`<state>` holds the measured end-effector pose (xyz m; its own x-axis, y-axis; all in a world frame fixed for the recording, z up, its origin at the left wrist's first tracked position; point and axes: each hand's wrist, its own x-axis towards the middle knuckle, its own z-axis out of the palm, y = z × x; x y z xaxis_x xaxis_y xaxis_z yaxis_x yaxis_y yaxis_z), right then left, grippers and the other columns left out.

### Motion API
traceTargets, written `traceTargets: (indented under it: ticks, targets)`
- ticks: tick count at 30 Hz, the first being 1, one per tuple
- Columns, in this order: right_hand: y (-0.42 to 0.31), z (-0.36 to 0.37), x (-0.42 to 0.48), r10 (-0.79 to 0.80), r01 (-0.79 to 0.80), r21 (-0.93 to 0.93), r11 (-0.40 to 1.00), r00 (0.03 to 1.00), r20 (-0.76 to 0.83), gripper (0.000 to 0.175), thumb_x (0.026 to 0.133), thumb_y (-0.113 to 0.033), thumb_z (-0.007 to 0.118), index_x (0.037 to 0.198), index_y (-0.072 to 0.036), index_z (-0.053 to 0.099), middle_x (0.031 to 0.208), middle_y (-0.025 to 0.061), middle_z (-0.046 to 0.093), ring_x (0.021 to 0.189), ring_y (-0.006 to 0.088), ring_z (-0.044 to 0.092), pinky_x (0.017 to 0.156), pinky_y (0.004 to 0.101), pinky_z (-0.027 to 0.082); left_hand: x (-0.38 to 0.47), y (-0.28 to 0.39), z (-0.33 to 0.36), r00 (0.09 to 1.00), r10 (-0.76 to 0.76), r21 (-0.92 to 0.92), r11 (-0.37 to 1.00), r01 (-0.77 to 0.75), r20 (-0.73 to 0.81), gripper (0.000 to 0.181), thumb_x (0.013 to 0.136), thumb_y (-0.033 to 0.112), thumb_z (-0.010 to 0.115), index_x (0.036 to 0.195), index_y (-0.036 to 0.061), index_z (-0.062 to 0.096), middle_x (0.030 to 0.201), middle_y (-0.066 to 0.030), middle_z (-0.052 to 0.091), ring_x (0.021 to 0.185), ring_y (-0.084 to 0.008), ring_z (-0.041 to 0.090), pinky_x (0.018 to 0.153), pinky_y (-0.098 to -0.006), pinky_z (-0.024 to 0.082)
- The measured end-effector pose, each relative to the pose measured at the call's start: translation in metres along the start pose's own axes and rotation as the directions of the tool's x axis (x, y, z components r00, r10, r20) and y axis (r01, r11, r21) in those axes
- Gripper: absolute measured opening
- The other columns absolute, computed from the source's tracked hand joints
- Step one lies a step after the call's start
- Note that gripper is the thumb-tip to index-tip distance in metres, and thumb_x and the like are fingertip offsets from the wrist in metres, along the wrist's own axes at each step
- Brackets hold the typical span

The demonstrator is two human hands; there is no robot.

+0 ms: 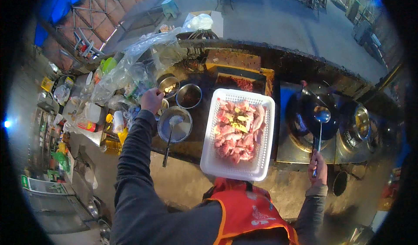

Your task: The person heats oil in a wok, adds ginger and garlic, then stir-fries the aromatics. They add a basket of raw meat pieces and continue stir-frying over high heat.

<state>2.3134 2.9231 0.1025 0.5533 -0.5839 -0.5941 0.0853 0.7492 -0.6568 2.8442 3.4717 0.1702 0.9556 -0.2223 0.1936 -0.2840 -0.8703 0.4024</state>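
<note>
My right hand (318,169) grips the handle of a metal ladle (321,130), whose bowl is over a dark wok (327,98) on the stove. The wok's handle runs down close beside the ladle, so I cannot tell if the same hand holds it too. My left hand (152,100) is at the near-left rim of a metal bowl (168,78) with pale sliced pieces in it. Its fingertips are drawn together, and whether anything is between them is hidden. In front of me a white plastic basket (206,156) holds raw meat pieces (235,140) topped with yellowish slices and dark seasoning.
A metal bowl of dark seasoning (188,96) and a basin of white powder (176,121) with a long-handled spoon stand left of the basket. Dried red chillies (244,84) lie behind it. Plastic bags (125,72) and bottles crowd the left. Another pot (361,122) stands far right.
</note>
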Motion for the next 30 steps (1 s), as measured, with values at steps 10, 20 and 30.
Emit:
traceTargets:
  ticks: [10,20,30]
  targets:
    - [0.011,0.031,-0.017,0.0,-0.028,-0.138,0.99,0.981,-0.195,0.016,0.109,-0.022,0.065,0.116,-0.007,0.063,0.079,-0.0088,0.048,0.054,-0.0007,0.041,0.041,0.0167,0.03,0.095,-0.082,0.075,0.994,-0.103,0.208,0.972,0.11,-0.044,0.037,0.091,0.041,0.066,0.099,0.0067,0.078,0.104,-0.023,0.075,0.098,-0.0442,0.072,0.085,-0.0537,0.056]
    - [0.002,0.036,-0.037,-0.2,0.127,-0.478,0.869,0.974,-0.106,0.014,0.107,-0.022,0.064,0.102,-0.009,0.06,0.076,-0.0041,0.051,0.057,0.0051,0.048,0.048,0.0214,0.039,0.063,-0.071,0.078,0.983,0.051,-0.316,0.943,-0.106,-0.176,0.039,0.101,0.033,0.071,0.081,-0.0007,0.068,0.07,-0.0127,0.064,0.065,-0.0251,0.055,0.065,-0.0413,0.044]
    - [-0.055,-0.055,-0.018,-0.36,0.225,-0.768,0.599,0.933,-0.007,0.052,0.102,-0.016,0.062,0.151,-0.003,0.05,0.075,0.0026,0.059,0.055,0.01,0.054,0.048,0.0287,0.044,-0.108,0.082,-0.032,0.959,-0.063,-0.56,0.822,-0.108,-0.277,0.03,0.108,0.031,0.064,0.093,0.0051,0.066,0.085,0.0012,0.061,0.079,-0.0102,0.053,0.069,-0.0276,0.042]
